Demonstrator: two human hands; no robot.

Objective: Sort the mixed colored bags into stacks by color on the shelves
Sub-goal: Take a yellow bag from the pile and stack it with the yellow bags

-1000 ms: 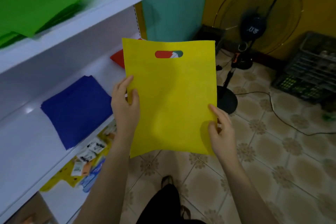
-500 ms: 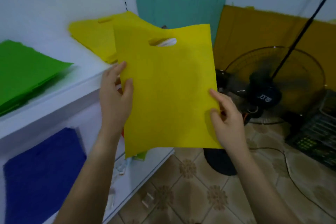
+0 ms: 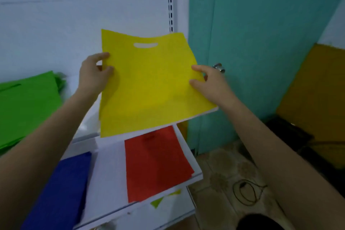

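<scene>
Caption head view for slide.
Left hand and right hand hold a yellow bag over the upper shelf beside green bags; red bags and blue bags below.

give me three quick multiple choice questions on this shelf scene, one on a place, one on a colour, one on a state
1. The red stack lies: A left of the blue stack; B right of the blue stack; C on top of it.
2. The held bag is: A yellow; B green; C red.
3. The held bag is: A gripped by one hand; B gripped by both hands; C lying untouched.
Answers: 1 B, red sits right of blue on the lower shelf. 2 A, it is plainly yellow. 3 B, the left hand and right hand each grip a side edge.
</scene>
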